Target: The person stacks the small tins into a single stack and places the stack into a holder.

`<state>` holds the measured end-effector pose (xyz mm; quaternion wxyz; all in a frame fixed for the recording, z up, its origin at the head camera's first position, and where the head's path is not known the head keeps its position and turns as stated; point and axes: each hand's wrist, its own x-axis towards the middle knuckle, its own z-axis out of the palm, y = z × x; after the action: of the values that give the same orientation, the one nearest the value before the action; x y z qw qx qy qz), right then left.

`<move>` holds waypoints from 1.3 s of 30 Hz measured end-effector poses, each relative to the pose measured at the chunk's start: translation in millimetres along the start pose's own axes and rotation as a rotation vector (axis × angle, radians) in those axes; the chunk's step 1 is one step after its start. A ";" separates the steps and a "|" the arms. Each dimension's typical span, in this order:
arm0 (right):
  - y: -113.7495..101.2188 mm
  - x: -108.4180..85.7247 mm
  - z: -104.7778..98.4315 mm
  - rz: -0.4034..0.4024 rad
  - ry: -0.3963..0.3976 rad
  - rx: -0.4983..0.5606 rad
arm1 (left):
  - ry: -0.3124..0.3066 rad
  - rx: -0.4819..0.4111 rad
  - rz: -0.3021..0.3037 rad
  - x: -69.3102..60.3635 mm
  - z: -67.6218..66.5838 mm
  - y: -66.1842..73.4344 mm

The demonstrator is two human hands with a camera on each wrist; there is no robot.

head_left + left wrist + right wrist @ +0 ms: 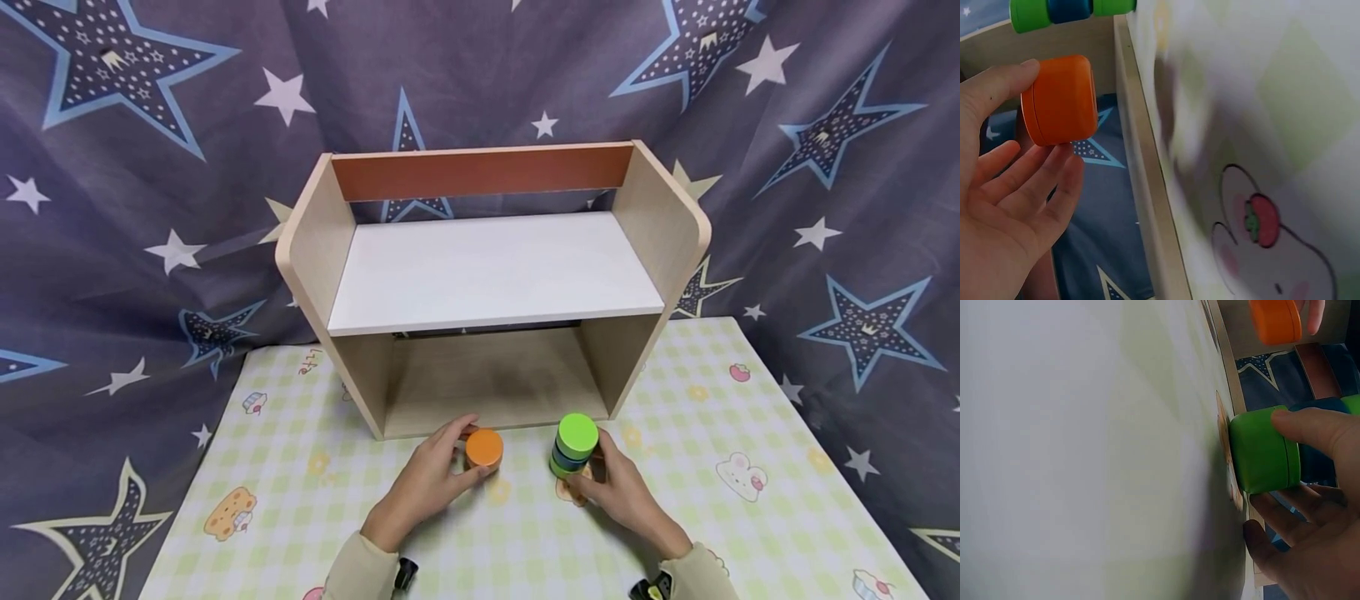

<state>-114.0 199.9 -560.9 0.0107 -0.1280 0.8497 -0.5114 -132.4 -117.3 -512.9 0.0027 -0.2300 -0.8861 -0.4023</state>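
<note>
My left hand (pixel 431 481) pinches a small orange round container (pixel 484 447) between thumb and fingers. In the left wrist view, a gap and a shadow separate the orange container (pixel 1060 103) from the tablecloth. To the right of it, my right hand (pixel 626 492) grips the bottom of an upright stack of round containers. This stack has a green top piece (pixel 577 435), a dark blue middle piece (pixel 1316 444) and a green bottom piece (pixel 1263 452). The bottom piece is at the tablecloth, over a printed picture. The two hands are apart.
Just behind the hands stands a wooden shelf unit with a white upper shelf (pixel 495 271), a wooden lower shelf (pixel 487 379) and a brown back rail (pixel 483 172). Its side panels rise at left and right. A checked tablecloth (pixel 750 433) covers the table; a star-patterned curtain (pixel 480 67) hangs behind.
</note>
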 end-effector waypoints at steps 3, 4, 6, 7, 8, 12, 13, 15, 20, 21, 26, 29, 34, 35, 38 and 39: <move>0.3 -0.5 0.3 -0.009 -0.001 0.000 | 0.000 0.003 0.013 1.6 -1.1 2.3; 0.2 -0.7 0.3 -0.013 -0.002 -0.001 | -0.001 0.002 0.015 2.1 -1.5 3.1; 0.0 -1.1 0.4 -0.016 -0.001 -0.002 | -0.005 0.003 0.017 3.1 -2.3 4.6; -0.1 -1.2 0.5 -0.016 -0.001 -0.002 | -0.006 0.005 0.019 3.6 -2.7 5.4; -0.4 -1.2 0.5 -0.012 0.000 0.003 | -0.007 0.007 0.019 4.0 -3.2 6.1; -1.3 -1.5 0.4 -0.015 0.005 0.003 | -0.008 0.012 0.032 5.6 -5.0 8.8; -1.4 -1.6 0.4 -0.016 0.007 0.001 | -0.007 0.012 0.037 5.9 -5.4 9.4; -1.9 -2.0 0.5 -0.021 0.014 0.000 | -0.006 0.013 0.044 6.4 -6.2 10.8; -3.3 -2.4 1.1 -0.027 0.031 0.024 | -0.006 0.017 0.056 7.7 -7.9 14.2; -3.6 -2.3 1.1 -0.026 0.032 0.025 | -0.005 0.017 0.058 8.0 -8.2 14.8; -15.6 -2.8 -1.2 -0.022 0.027 0.012 | 0.000 0.022 0.071 9.4 -8.9 16.1; -19.1 -3.1 -0.7 -0.027 0.033 0.003 | 0.009 0.033 0.088 11.0 -9.1 16.8; -3.8 -1.3 0.6 -0.029 0.029 0.006 | 0.016 0.038 0.114 14.8 -10.2 20.3; -2.6 -1.0 0.1 -0.027 0.025 0.007 | 0.015 0.037 0.117 15.8 -10.4 21.0; -2.3 -0.8 -0.6 -0.033 0.022 0.010 | 0.016 0.042 0.123 18.6 -10.9 22.9; -2.5 -0.8 -0.8 -0.034 0.022 0.008 | 0.017 0.043 0.125 19.6 -11.1 23.6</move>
<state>-112.9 199.6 -558.4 -0.0069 -0.1368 0.8455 -0.5161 -142.3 -103.8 -484.9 0.0403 -0.2812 -0.8785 -0.3841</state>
